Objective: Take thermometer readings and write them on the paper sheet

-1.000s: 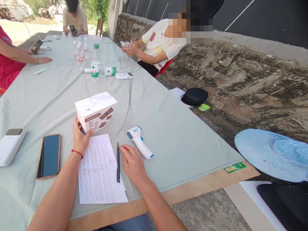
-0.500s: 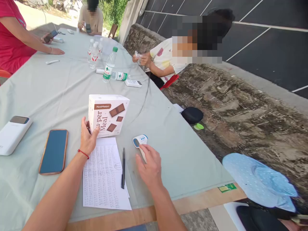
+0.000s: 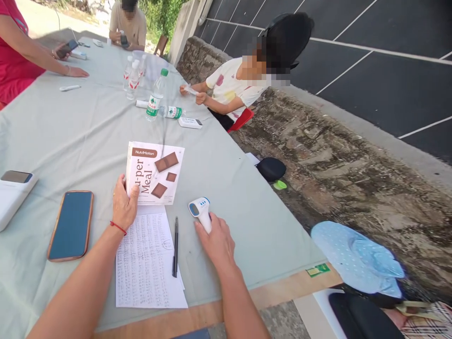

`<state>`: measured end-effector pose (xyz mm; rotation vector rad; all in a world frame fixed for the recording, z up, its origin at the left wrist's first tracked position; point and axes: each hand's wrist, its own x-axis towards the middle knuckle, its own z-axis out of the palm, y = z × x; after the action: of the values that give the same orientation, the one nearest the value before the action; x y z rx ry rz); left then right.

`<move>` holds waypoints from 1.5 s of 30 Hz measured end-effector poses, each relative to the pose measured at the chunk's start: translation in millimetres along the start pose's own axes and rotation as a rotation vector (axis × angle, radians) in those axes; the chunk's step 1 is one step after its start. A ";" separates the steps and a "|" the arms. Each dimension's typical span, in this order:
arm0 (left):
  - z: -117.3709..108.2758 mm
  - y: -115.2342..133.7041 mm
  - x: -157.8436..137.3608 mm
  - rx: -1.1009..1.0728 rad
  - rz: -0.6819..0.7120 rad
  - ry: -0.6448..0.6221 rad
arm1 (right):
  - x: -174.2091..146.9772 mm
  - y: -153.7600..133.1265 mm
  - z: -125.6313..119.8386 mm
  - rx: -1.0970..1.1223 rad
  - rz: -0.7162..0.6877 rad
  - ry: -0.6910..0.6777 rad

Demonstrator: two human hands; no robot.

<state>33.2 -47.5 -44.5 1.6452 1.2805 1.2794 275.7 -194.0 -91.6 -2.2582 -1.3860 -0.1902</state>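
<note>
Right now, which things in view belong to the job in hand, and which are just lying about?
In hand:
white box, gripped by left hand
handheld thermometer, in right hand

Apparently lying about:
phone
pen
written paper
green-capped bottle
blue hat

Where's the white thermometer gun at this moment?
In the head view, the thermometer gun is in the right hand, over the table's near part, just right of the black pen.

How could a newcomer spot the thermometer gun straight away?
On the pale cloth-covered table, find the handwritten sheet at the near edge. Right of the black pen there, the right hand holds a white thermometer gun. Its pistol shape and blue buttons set it apart from pen and sheet.
</note>
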 end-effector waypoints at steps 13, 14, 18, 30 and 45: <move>-4.9 9.7 1.8 0.011 0.063 -0.061 | -0.9 -43.4 -31.2 0.687 0.346 -0.005; -4.9 9.6 1.5 0.011 0.058 -0.061 | -0.7 -53.3 -38.7 0.783 0.349 -0.077; -4.3 8.4 0.7 -0.008 0.043 -0.048 | -1.2 -92.3 -58.4 1.118 0.301 -0.376; 0.4 6.0 3.4 0.007 0.083 -0.030 | -6.9 -136.9 -22.2 1.451 0.471 -0.534; 1.7 2.1 2.9 -0.030 0.080 -0.024 | -7.8 -140.5 -19.2 1.481 0.503 -0.505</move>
<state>35.5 -45.3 -42.2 1.7008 1.1869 1.3160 152.3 -157.0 -31.8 -1.2293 -0.5995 1.2157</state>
